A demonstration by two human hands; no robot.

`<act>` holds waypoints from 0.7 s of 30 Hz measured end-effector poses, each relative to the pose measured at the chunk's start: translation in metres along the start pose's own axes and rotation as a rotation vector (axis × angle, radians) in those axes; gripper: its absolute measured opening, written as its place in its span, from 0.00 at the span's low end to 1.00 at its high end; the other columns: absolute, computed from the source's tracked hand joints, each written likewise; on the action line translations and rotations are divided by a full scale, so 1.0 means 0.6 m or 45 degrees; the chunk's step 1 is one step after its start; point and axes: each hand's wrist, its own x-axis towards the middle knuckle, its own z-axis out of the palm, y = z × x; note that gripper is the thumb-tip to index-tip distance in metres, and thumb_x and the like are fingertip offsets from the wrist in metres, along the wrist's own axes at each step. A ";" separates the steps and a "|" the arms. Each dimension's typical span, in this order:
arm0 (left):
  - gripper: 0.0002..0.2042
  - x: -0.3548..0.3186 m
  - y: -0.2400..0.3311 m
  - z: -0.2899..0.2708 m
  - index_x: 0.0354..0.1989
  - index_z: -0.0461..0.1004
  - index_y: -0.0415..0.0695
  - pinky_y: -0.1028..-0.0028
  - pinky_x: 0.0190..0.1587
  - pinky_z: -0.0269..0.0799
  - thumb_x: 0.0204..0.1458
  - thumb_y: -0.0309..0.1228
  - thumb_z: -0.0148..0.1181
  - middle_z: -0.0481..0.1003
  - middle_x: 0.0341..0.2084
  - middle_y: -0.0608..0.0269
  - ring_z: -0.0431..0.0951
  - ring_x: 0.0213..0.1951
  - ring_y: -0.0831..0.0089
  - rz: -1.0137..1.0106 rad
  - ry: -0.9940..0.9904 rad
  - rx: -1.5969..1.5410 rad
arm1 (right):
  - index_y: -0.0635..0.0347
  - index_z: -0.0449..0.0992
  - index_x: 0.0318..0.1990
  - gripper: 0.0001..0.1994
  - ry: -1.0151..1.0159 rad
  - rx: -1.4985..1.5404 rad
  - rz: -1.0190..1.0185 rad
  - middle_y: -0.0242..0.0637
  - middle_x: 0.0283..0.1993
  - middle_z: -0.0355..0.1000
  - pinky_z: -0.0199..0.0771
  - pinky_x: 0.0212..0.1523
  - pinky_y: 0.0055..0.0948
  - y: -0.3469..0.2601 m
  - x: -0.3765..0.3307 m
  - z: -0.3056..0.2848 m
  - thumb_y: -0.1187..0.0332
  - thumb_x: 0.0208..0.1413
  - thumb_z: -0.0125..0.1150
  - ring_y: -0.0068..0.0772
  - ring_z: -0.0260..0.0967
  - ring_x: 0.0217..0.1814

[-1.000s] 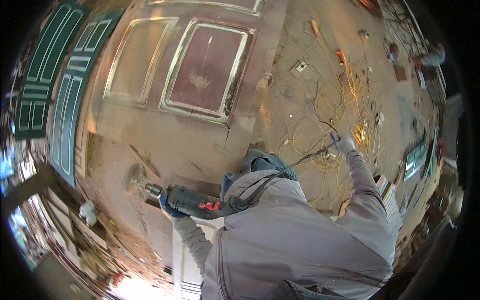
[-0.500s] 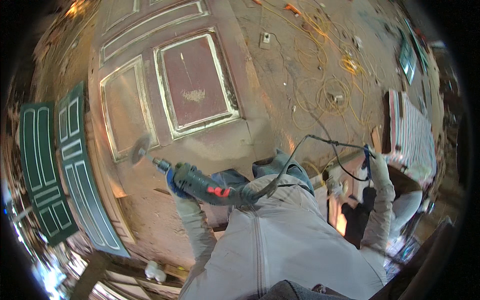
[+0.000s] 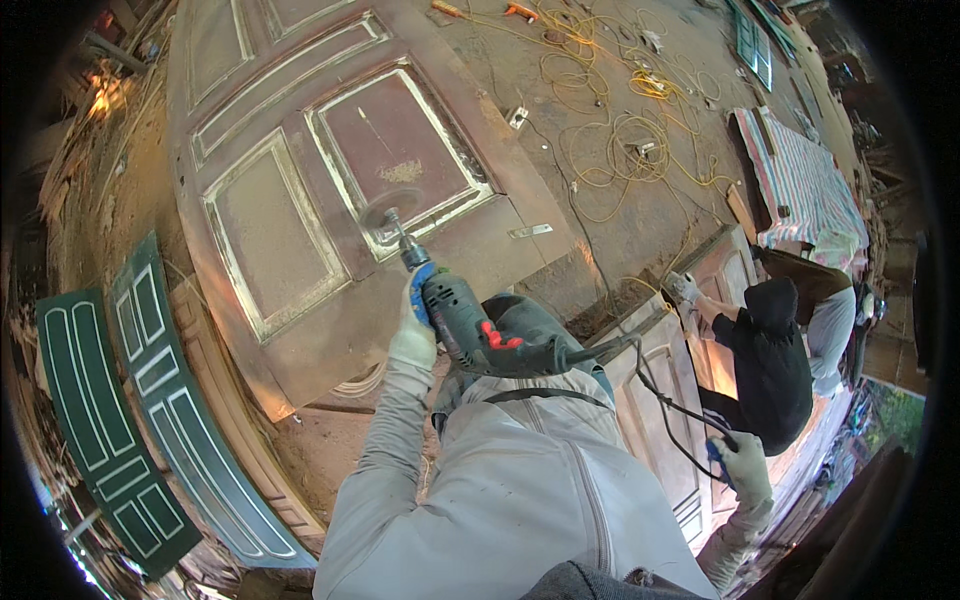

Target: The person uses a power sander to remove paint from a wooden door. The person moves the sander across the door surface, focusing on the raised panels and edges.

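A: how far along is this door (image 3: pixel 285 150)?

B: partway imo. Moulding (image 3: pixel 342 182) round the maroon panel (image 3: pixel 390 130) is mostly rubbed pale, w/ dark bits left along the edges. Panel's middle is maroon apart from one scuffed patch (image 3: pixel 402 172), so prob plenty left there. The dull brown panel (image 3: pixel 265 235) to its left has pale edging — can't tell if it's finished.

A: and the tool?

B: drill-type power tool (image 3: pixel 465 315), rear end near the person's waist, nose over the door. Left hand (image 3: pixel 415 310) is wrapped round the front of it. Disc (image 3: pixel 378 208) is a blur over the maroon panel's near corner, tbh can't tell if it's touching. Right hand (image 3: pixel 745 465) is well apart, fingers curled round the black cord (image 3: pixel 675 410).

A: any brand/writing?

B: red mark (image 3: pixel 497 337) on the tool's body — nothing I can read. No lettering on the door afaik.
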 end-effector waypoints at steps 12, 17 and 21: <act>0.08 0.045 -0.087 0.107 0.25 0.71 0.49 0.69 0.25 0.73 0.43 0.37 0.62 0.73 0.18 0.66 0.73 0.18 0.69 -0.075 0.162 0.086 | 0.62 0.63 0.56 0.25 -0.278 1.589 -0.817 0.44 0.52 0.67 0.64 0.55 0.38 -0.167 0.278 0.304 0.53 0.58 0.52 0.38 0.68 0.46; 0.08 0.100 -0.125 0.137 0.23 0.71 0.50 0.68 0.25 0.74 0.44 0.39 0.59 0.74 0.17 0.64 0.73 0.17 0.68 -0.125 0.172 0.048 | 0.59 0.67 0.48 0.15 -0.522 2.445 -0.805 0.39 0.36 0.69 0.58 0.58 0.46 -0.225 0.322 0.296 0.59 0.60 0.46 0.40 0.67 0.42; 0.09 0.128 -0.156 0.168 0.23 0.72 0.50 0.67 0.25 0.74 0.45 0.40 0.58 0.74 0.18 0.65 0.74 0.18 0.68 -0.027 0.070 0.035 | 0.57 0.67 0.37 0.10 -0.320 2.204 -0.793 0.31 0.24 0.61 0.66 0.50 0.43 -0.252 0.345 0.249 0.61 0.60 0.46 0.30 0.61 0.24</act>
